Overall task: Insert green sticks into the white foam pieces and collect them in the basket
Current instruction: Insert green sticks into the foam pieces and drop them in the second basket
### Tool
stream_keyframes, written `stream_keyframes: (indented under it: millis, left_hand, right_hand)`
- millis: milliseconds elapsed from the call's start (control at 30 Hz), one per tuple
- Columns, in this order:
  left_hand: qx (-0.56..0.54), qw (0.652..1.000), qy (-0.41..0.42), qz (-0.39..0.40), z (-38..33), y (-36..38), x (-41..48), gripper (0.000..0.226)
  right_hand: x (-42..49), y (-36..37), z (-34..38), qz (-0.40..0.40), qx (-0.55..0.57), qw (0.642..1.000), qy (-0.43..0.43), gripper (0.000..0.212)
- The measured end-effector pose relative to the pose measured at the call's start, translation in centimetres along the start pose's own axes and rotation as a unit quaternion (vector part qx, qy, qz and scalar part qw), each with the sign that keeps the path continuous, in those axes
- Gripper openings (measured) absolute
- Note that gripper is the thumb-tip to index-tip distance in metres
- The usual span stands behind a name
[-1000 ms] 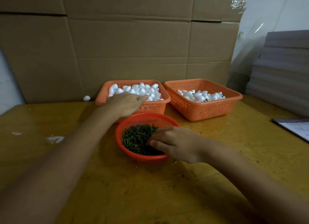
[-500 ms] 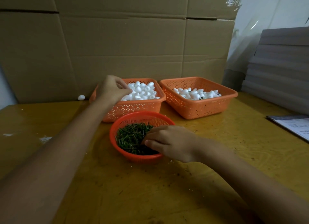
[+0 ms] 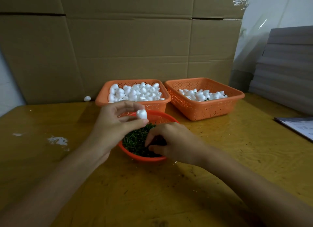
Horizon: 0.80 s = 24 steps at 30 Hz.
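My left hand [image 3: 115, 123] pinches one white foam piece [image 3: 142, 114] between thumb and fingers, just above the round orange bowl [image 3: 145, 157] of green sticks [image 3: 133, 140]. My right hand [image 3: 171, 142] reaches into that bowl with its fingertips curled down among the sticks; whether it grips one is hidden. Behind the bowl, the left orange basket [image 3: 105, 99] is heaped with plain foam pieces [image 3: 135, 91]. The right orange basket [image 3: 203, 110] holds foam pieces with sticks in them [image 3: 201, 94].
A cardboard wall [image 3: 127, 49] stands right behind the baskets. A loose foam piece [image 3: 87, 98] lies on the yellow table [image 3: 152, 193] at the wall's foot. White scraps [image 3: 57, 140] mark the table's left. Papers [image 3: 299, 128] and stacked grey boards [image 3: 284, 71] sit at right.
My left hand has come back from the left basket toward me, now holding one foam piece above the bowl. My right hand has stayed in the green sticks.
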<state>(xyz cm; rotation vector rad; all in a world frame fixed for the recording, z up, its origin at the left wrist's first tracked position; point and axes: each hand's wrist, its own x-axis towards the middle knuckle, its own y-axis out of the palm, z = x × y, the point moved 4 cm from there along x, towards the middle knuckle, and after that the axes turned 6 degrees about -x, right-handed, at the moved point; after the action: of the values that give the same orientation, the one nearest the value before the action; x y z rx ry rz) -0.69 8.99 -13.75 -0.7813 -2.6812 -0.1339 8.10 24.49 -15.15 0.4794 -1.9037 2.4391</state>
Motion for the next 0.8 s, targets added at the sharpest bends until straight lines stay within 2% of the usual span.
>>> stream_keyframes:
  millis: [233, 433, 500, 633, 733, 800]
  left_hand:
    - [0.022, 0.999, 0.035, -0.002, 0.9, -0.2, -1.4, 0.045]
    - [0.005, 0.999, 0.038, -0.007, 0.9, -0.8, -1.2, 0.030]
    - [-0.013, 0.999, 0.036, -0.006, 0.9, -1.0, -1.1, 0.028]
    - [-0.023, 0.999, 0.038, 0.005, 1.2, -1.2, -1.0, 0.032]
    - [-0.007, 0.998, 0.051, 0.018, 0.9, -1.1, -1.1, 0.041]
    - [0.000, 0.998, 0.055, 0.025, 0.7, -1.0, -1.2, 0.045]
  right_hand:
    - [0.0, 0.1, -0.5, -0.072, 0.045, 0.996, 0.028, 0.016]
    - [0.0, -0.4, -1.3, -0.142, 0.150, 0.977, 0.056, 0.012]
    - [0.0, -0.8, -1.8, -0.146, 0.239, 0.957, 0.071, 0.010]
    - [-0.1, -1.3, -2.5, -0.143, 0.431, 0.886, 0.098, 0.014]
    - [-0.1, -1.2, -2.7, -0.146, 0.495, 0.849, 0.115, 0.014]
    - [-0.2, -1.2, -2.9, -0.148, 0.511, 0.838, 0.119, 0.011]
